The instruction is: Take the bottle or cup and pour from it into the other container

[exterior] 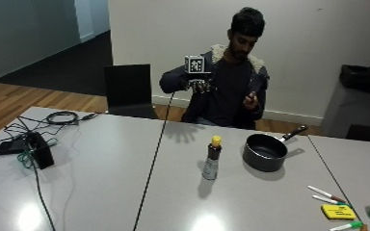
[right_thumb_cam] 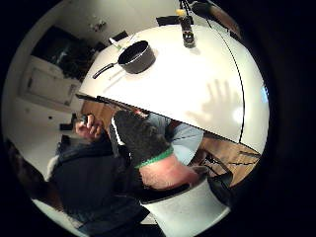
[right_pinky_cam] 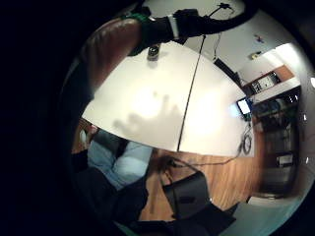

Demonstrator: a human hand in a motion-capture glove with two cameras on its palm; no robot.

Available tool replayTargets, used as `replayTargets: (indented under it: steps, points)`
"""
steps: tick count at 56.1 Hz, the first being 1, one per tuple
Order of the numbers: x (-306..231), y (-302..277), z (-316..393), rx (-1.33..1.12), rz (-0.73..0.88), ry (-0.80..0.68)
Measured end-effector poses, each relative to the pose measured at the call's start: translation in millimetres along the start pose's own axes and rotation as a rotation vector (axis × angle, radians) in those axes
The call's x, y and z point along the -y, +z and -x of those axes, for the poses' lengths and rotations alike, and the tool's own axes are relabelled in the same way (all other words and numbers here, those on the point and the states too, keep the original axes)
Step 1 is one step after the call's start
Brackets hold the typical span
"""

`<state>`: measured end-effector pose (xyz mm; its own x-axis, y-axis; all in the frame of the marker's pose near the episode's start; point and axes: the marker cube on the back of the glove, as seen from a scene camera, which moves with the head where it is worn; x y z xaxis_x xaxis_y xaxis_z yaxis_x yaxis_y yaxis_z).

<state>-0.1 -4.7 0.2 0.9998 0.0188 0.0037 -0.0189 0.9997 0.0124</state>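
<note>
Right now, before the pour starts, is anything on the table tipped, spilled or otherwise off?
Nothing stands out. The bottle stands upright with its yellow cap on, apart from the saucepan, which sits level beside it. No spill shows on the table. The gloved right hand is raised above the table, touching neither.

A dark bottle with a yellow cap stands upright on the bench, near a black saucepan.

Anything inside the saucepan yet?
From the outside view the saucepan shows only a dark inner wall and floor, nothing visibly in it. Its near rim hides part of the floor. The bottle stands capped beside it; the gloved right hand is raised above the table.
</note>
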Motion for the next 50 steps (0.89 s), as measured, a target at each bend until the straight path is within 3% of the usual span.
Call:
replayTargets:
  steps: [5,8,11,15,27,32,36,40,44,50]
  points:
    - [10,1,4,0.002,-0.038,0.138]
    - [7,0,6,0.011,-0.001,0.13]
    - [11,4,10,-0.001,-0.064,0.268]
    - [13,4,4,-0.004,-0.023,0.103]
    - [24,11,6,-0.033,0.017,0.1]
    - [47,21,6,-0.05,-0.07,0.26]
    - [48,22,1,-0.033,0.08,0.095]
    - [59,25,-1,-0.027,0.119,0.132]
    - [78,32,-4,-0.043,0.032,0.217]
    - [96,37,-15,-0.033,0.113,0.101]
